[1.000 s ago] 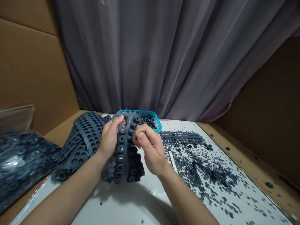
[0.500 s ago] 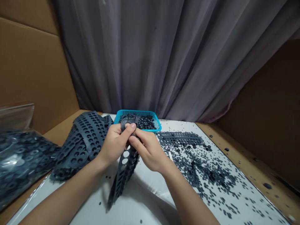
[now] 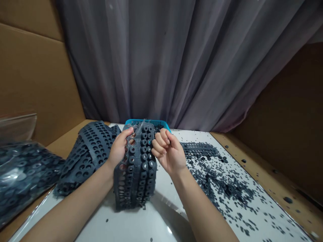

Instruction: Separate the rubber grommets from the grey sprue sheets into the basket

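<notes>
My left hand grips the upper left edge of a dark grey rubber sheet studded with rows of small rings; the sheet hangs upright, its lower edge on the white table. My right hand is curled closed beside the sheet's top right corner, fingers touching its edge; whether they pinch anything is hidden. Behind the sheet a blue basket peeks out.
A pile of emptied perforated rubber sheets lies at the left. A clear bag of rubber parts sits at the far left. Many loose small rubber rings are scattered over the table's right side. Cardboard walls and a grey curtain enclose the space.
The sheet, folded narrow and hanging edge-on half a second ago, now faces me spread flat. My right hand has risen from the sheet's middle to its top right corner.
</notes>
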{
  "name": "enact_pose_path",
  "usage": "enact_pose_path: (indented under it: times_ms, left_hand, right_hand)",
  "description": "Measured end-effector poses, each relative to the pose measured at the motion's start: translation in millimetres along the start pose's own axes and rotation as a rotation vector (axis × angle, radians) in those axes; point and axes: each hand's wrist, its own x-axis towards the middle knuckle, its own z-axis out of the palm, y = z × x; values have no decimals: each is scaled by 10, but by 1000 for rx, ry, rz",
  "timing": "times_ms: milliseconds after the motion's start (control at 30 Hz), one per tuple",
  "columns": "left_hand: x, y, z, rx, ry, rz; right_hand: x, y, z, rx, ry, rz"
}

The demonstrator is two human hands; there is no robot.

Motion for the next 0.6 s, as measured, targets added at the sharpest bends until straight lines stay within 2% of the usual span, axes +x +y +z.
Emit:
enact_pose_path:
  times_ms: [67,167,233,367,467,533,600]
  left_hand:
    - [-7,20,13,-21,76,-7]
    - [-51,25,39,-33,143,74]
    - [-85,2,46,-21,171,155]
    - [-121,-82,31,37,175,328]
    - [-125,-105,24,-5,119,355]
    - [-130,-79,25,-16,43,308]
    - [-140,-33,23,-38,-42,191]
  right_hand:
    - [-32,-56,26,-349,11,-78]
    - [-86,-70,100,-961,-17,-161]
    - [-103,-35,151,-1157,-96,-143]
    - [-94,43,192,-1268,-176,-106]
    - [-78,51,161,-1254,-195,-84]
    - [-74,40,127,-1103,-216,-46]
    - [-76,36,97,-813,-208,56]
